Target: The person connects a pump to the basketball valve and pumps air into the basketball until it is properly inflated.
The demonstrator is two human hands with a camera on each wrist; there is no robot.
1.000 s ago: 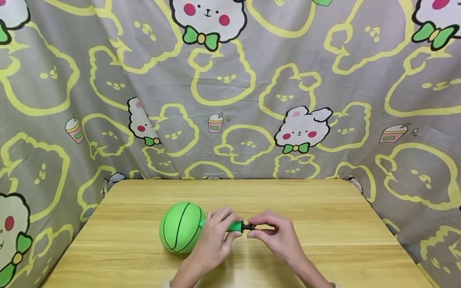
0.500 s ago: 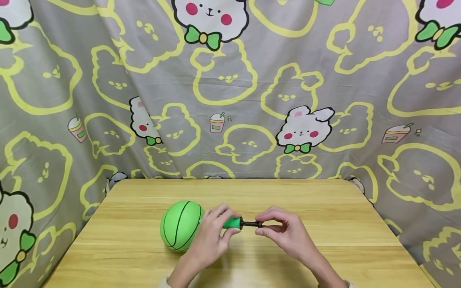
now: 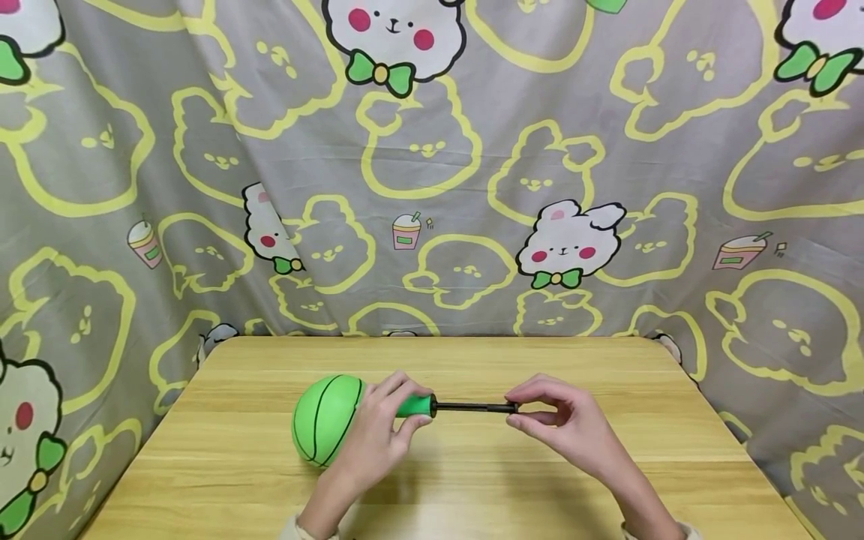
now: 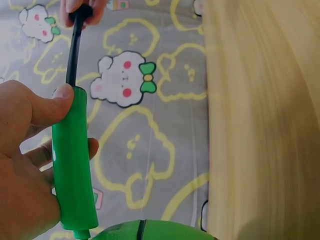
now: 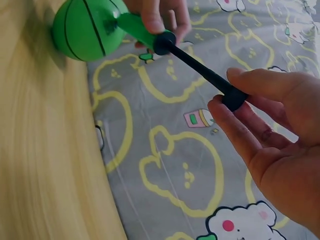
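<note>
A green ball (image 3: 325, 421) with black lines, like a small basketball, sits left of centre on the table. Joined to its right side is a green hand pump (image 4: 74, 160), whose black rod is drawn far out to the right. My left hand (image 3: 378, 431) grips the pump's green barrel, its thumb near the black end cap. At the rod's far end, my right hand (image 3: 567, 420) pinches the black knob (image 5: 234, 99) between thumb and fingers. The right wrist view shows the barrel's narrow tip meeting the ball (image 5: 90, 29).
The wooden table (image 3: 540, 360) has rounded back corners. Behind it and along both sides hangs a grey curtain (image 3: 459, 180) printed with yellow outlines and white cartoon animals.
My right hand has moved right, drawing the pump's black rod from nearly all in to long and exposed. My left hand, the barrel and the ball have shifted slightly left.
</note>
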